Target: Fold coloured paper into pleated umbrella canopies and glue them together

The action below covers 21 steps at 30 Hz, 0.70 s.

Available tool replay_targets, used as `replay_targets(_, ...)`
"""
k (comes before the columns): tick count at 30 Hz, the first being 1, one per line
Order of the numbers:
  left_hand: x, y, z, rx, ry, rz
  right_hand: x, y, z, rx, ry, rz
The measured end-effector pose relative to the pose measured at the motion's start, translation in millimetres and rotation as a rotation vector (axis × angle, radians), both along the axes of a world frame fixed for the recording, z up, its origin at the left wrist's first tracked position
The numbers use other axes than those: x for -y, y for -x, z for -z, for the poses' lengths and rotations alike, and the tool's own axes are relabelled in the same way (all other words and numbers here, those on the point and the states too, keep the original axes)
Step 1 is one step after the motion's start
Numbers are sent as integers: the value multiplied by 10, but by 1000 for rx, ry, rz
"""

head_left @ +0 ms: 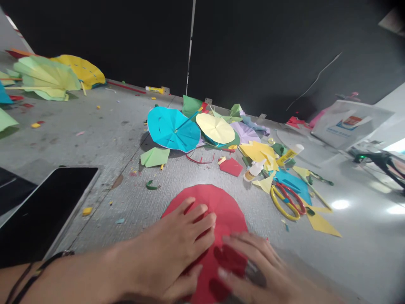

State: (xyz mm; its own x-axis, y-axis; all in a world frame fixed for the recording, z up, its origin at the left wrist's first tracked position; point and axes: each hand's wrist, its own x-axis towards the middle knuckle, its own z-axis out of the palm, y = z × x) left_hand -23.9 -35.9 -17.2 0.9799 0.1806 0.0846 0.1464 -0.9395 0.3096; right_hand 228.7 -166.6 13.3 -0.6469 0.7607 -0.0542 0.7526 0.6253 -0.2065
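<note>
A round red paper (221, 202) lies on the grey table (107, 143) at the bottom centre. My left hand (177, 245) rests on its left part, fingers apart and slightly bent, holding nothing. Over the lower right part of the paper is my right hand (259, 266), a little blurred, with fingers spread and shadows beneath them. Beyond the red circle stand a blue paper umbrella (164, 131) and a pale yellow pleated disc (217, 128). A red paper scrap (230, 167) and a small glue bottle (254, 170) lie just past the circle.
Scissors with red and yellow handles (286, 202) lie at the right, near a glue stick (289, 155) and yellow scraps (261, 153). A dark-screened tablet (47, 211) is at the left. Green (47, 78) and yellow (80, 69) paper umbrellas stand at the back left. A white bag (351, 124) is back right.
</note>
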Motion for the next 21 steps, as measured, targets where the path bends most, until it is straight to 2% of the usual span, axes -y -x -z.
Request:
replay_targets(3, 8, 12, 61, 27, -27, -2, -72, -50, 70, 10, -44, 38)
replay_targets(8, 3, 38, 145, 44, -43, -4, -67, 59, 175, 68, -44, -15)
replay_targets(13, -13, 5, 49, -71, 38, -17, -2, 91, 138, -48, 18, 59)
replay_targets(15, -13, -9, 16, -90, 75, -20, 5, 30, 146, 4, 12, 36)
replay_targets(18, -7, -18, -18, -103, 110, -34, 34, -38, 220, 86, -69, 23)
replay_targets(21, -2, -19, -46, -131, 112, -42, 109, -22, 318, 47, -54, 89)
